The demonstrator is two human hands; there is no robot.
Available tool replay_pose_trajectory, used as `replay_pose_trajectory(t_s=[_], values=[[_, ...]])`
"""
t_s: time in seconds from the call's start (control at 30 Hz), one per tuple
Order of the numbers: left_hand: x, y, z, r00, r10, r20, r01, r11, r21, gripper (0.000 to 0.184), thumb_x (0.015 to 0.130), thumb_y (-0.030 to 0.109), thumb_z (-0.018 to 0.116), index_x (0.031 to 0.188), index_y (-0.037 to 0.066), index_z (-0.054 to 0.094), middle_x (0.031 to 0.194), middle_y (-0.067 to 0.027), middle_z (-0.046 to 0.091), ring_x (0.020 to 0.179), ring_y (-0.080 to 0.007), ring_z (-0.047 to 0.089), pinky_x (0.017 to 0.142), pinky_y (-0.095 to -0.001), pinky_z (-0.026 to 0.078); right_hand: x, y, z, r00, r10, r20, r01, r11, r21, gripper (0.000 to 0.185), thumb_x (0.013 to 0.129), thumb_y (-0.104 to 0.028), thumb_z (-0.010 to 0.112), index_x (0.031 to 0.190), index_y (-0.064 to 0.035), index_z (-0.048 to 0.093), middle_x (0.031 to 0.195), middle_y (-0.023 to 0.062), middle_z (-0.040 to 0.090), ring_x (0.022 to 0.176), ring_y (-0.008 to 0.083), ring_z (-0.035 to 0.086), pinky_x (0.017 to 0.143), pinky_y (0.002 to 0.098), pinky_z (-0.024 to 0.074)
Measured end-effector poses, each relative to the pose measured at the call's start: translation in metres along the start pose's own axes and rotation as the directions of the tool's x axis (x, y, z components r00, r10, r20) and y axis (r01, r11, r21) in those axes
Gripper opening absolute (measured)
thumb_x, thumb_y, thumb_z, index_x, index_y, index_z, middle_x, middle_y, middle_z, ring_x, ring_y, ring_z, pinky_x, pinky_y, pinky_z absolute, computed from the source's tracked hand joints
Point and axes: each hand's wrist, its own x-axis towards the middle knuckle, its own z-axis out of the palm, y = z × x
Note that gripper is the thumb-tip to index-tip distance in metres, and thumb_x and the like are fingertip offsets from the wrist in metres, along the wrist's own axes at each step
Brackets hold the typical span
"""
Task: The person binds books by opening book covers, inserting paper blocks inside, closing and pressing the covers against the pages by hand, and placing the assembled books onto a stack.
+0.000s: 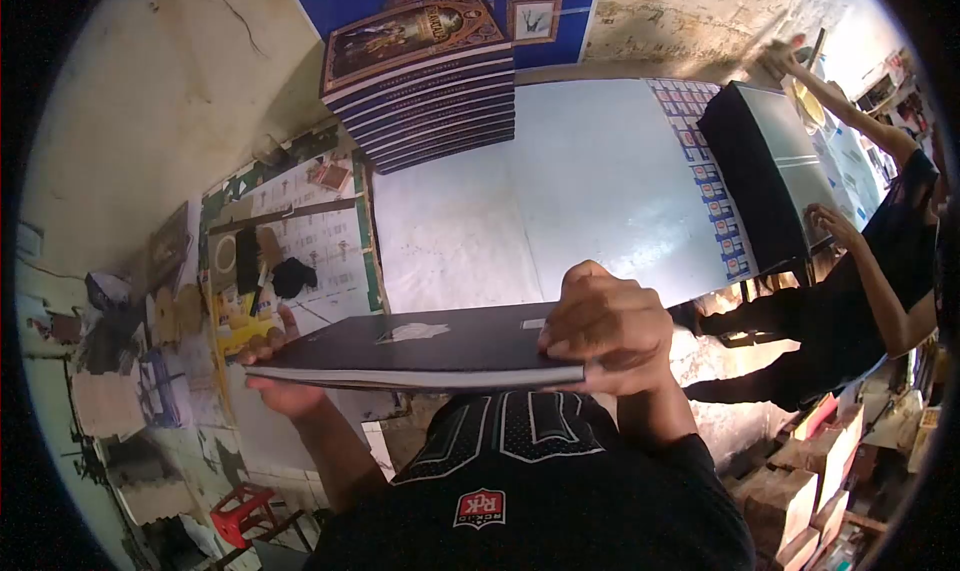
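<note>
Book (465, 343), dark cover up, held roughly level before the wearer's chest, pale page edge toward the body. Left hand (280, 371) holds one end; right hand (612, 326) grips the other, fingers over the cover. Beyond: pale table (610, 201), book stack (430, 101) at its far left, black box (755, 176) right, co-worker (870, 281) beside it. Red stool (243, 511) lower left, cartons (785, 496) lower right.

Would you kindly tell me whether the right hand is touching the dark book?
Touching: the head view shows the right hand gripping the dark book at its right end, fingers bent over the cover.
</note>
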Motion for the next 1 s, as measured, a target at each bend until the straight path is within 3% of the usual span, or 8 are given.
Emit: replay_pose_trajectory(t_s=[0.3, 0.37, 0.4, 0.7, 0.77, 0.83, 0.87, 1.0], values=[[0.008, -0.018, -0.017, 0.998, -0.067, 0.02, 0.069, 0.993, -0.094, 0.025, 0.083, 0.032, 0.071, 0.098, 0.015, 0.062, 0.098, 0.0013, 0.063, 0.126, -0.0298, 0.05, 0.12, -0.0542, 0.011, 0.006, -0.024, 0.015, 0.974, -0.134, 0.182, 0.177, 0.953, -0.247, 0.012, 0.084, -0.026, 0.07, 0.085, -0.014, 0.072, 0.081, -0.0002, 0.071, 0.077, 0.0154, 0.069, 0.073, 0.0317, 0.0433], [0.009, -0.018, -0.026, 0.99, -0.103, 0.1, 0.112, 0.99, -0.084, 0.024, 0.085, 0.035, 0.068, 0.103, 0.02, 0.063, 0.117, 0.0005, 0.061, 0.136, -0.0318, 0.036, 0.114, -0.0664, 0.018, 0.005, -0.026, 0.016, 0.975, -0.142, 0.171, 0.184, 0.947, -0.263, 0.011, 0.083, -0.024, 0.071, 0.084, -0.0139, 0.072, 0.081, -0.0004, 0.071, 0.077, 0.0152, 0.069, 0.073, 0.0316, 0.0433], [0.01, -0.021, -0.007, 0.991, -0.124, 0.041, 0.129, 0.979, -0.155, 0.023, 0.082, 0.032, 0.072, 0.098, 0.017, 0.064, 0.101, 0.0036, 0.062, 0.125, -0.0302, 0.05, 0.119, -0.0552, 0.015, 0.005, -0.027, 0.016, 0.974, -0.157, 0.166, 0.199, 0.939, -0.282, 0.009, 0.081, -0.023, 0.073, 0.083, -0.0139, 0.071, 0.081, -0.0006, 0.071, 0.077, 0.0151, 0.069, 0.074, 0.0316, 0.0434], [0.017, -0.023, 0.004, 0.997, -0.015, 0.078, 0.025, 0.991, -0.132, 0.028, 0.082, 0.034, 0.072, 0.101, 0.016, 0.063, 0.099, 0.0027, 0.06, 0.113, -0.0267, 0.054, 0.117, -0.0533, 0.023, 0.005, -0.028, 0.011, 0.957, -0.191, 0.22, 0.244, 0.937, -0.249, 0.019, 0.088, -0.025, 0.06, 0.082, -0.0099, 0.07, 0.086, 0.0023, 0.069, 0.082, 0.0176, 0.067, 0.077, 0.0345, 0.0462], [0.024, -0.013, -0.01, 0.997, -0.029, 0.075, 0.029, 1.0, 0.001, 0.029, 0.083, 0.034, 0.072, 0.101, 0.013, 0.062, 0.099, 0.0, 0.059, 0.104, -0.0243, 0.055, 0.114, -0.052, 0.028, 0.001, -0.026, 0.005, 0.982, 0.002, 0.189, 0.042, 0.972, -0.23, 0.011, 0.081, -0.02, 0.068, 0.086, -0.0091, 0.068, 0.085, 0.0037, 0.068, 0.079, 0.0191, 0.066, 0.076, 0.0388, 0.0489], [0.019, -0.009, -0.017, 0.97, 0.007, -0.244, 0.042, 0.98, 0.196, 0.031, 0.086, 0.033, 0.07, 0.105, 0.01, 0.062, 0.101, -0.0046, 0.058, 0.1, -0.0229, 0.055, 0.108, -0.0511, 0.034, 0.005, -0.028, 0.0, 0.94, 0.272, 0.208, -0.13, 0.846, -0.517, 0.026, 0.074, -0.008, 0.071, 0.099, -0.0093, 0.065, 0.089, 0.0068, 0.069, 0.079, 0.0251, 0.066, 0.073, 0.0397, 0.0517], [0.028, -0.012, 0.007, 0.996, 0.049, -0.075, -0.015, 0.918, 0.396, 0.026, 0.088, 0.027, 0.068, 0.104, 0.006, 0.063, 0.1, -0.0068, 0.061, 0.098, -0.0225, 0.057, 0.099, -0.0443, 0.041, 0.009, -0.025, 0.011, 0.928, 0.314, 0.2, -0.125, 0.769, -0.627, 0.03, 0.072, -0.005, 0.073, 0.101, -0.008, 0.065, 0.088, 0.0084, 0.069, 0.078, 0.0281, 0.067, 0.071, 0.039, 0.0523], [0.049, -0.022, 0.09, 0.945, -0.276, -0.176, 0.313, 0.604, 0.733, 0.022, 0.089, 0.014, 0.068, 0.104, -0.001, 0.066, 0.09, -0.0013, 0.063, 0.081, -0.0058, 0.056, 0.072, -0.0199, 0.046, 0.019, 0.0, 0.047, 0.863, 0.408, 0.299, -0.082, 0.695, -0.714, 0.052, 0.074, -0.004, 0.074, 0.124, -0.013, 0.06, 0.106, 0.0131, 0.066, 0.084, 0.0309, 0.067, 0.071, 0.0367, 0.0559]])
